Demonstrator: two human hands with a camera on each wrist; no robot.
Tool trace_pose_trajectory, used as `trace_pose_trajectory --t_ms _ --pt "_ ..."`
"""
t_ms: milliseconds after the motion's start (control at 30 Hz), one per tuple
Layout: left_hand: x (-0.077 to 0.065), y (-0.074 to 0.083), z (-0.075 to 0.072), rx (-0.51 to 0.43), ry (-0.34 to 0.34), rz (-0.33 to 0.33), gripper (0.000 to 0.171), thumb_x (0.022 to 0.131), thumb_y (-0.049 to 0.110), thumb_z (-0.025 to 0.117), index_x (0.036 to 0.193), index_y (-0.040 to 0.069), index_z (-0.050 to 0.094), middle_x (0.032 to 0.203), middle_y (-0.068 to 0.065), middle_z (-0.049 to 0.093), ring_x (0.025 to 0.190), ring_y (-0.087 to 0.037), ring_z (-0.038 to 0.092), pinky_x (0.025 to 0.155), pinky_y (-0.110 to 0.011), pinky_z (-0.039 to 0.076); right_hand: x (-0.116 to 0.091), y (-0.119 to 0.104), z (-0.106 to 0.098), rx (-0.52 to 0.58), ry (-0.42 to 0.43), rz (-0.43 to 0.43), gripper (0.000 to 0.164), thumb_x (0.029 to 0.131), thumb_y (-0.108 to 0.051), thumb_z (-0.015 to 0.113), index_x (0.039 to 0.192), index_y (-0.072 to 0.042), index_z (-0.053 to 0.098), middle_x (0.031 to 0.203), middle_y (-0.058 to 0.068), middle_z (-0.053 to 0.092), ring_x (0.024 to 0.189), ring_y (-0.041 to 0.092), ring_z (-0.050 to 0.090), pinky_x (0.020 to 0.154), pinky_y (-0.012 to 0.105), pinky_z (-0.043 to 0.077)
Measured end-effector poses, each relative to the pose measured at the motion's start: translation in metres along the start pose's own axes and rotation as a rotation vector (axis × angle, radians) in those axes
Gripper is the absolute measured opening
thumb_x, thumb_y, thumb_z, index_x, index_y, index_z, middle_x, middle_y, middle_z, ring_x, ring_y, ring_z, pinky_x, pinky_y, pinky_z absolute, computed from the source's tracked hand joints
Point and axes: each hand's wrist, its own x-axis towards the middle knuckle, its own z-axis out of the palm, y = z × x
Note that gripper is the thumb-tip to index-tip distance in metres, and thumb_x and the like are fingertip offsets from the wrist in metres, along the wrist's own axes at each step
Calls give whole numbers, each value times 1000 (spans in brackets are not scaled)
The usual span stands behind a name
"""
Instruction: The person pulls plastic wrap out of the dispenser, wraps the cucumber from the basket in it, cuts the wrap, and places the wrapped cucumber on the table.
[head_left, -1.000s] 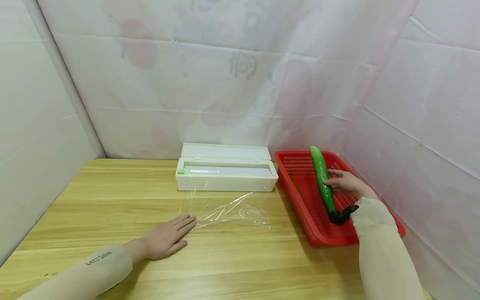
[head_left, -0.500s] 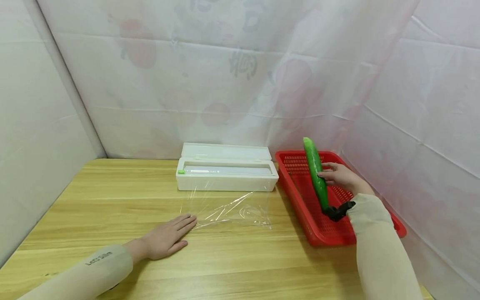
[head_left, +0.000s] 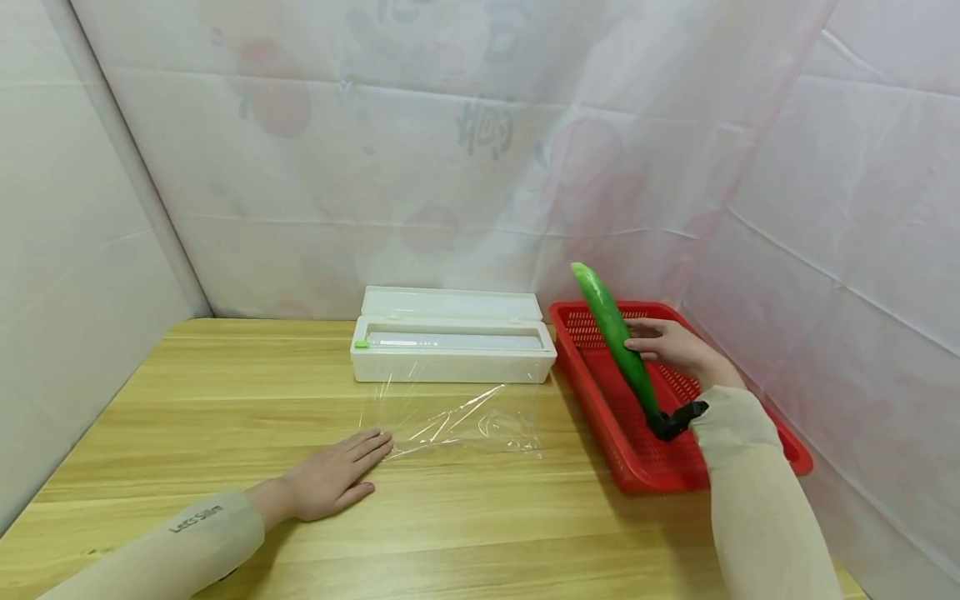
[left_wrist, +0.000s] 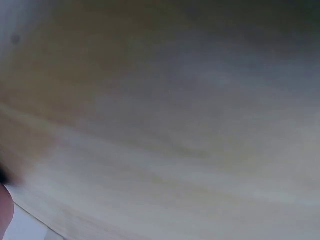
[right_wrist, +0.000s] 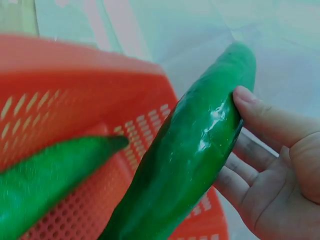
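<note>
My right hand (head_left: 675,346) holds a long green cucumber (head_left: 611,325) over the red basket (head_left: 596,421), thumb on one side and fingers on the other. The cucumber leans with its pale tip up and to the left; its lower end overlaps the black wrist camera (head_left: 677,419). A second cucumber (right_wrist: 55,175) lies in the basket in the right wrist view. Flat on the table, my left hand (head_left: 330,477) has its fingertips at the left corner of a sheet of clear plastic wrap (head_left: 465,421). The left wrist view is mostly blurred tabletop.
Behind the wrap stands a white cling film box (head_left: 453,365) with its lid (head_left: 453,303) raised and a green slider (head_left: 362,344) at its left end. The wrap runs out over the box's front. White sheeting (head_left: 375,167) encloses the wooden table (head_left: 420,533).
My right hand has raised the cucumber and brought it a little left, its tip swinging further left and up. The left hand and the wrap have stayed put.
</note>
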Motion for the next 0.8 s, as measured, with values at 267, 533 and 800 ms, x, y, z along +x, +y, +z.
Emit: trace_pose_trajectory --t_ms 267,533,800 --pt "-2 -1 -1 3 0 0 53 99 32 43 141 2 38 147 -13 39 135 -31 37 106 -35 29 8 -42 25 -164 16 -54 62 90 -23 63 143 -4 36 143 22 41 99 -6 54 84 20 51" --pt "-5 -3 3 34 22 16 53 98 33 44 141 2 38 147 -13 39 134 -31 38 107 -28 21 21 -82 71 -251 -94 -183 54 89 -13 63 137 1 43 135 23 50 120 28 51 92 30 50" --pt "-7 -3 4 18 30 17 53 98 32 44 141 2 38 147 -13 39 134 -31 38 112 -20 10 37 -90 120 -317 -227 -233 49 88 -10 63 134 -2 49 132 20 54 117 33 56 95 40 49"
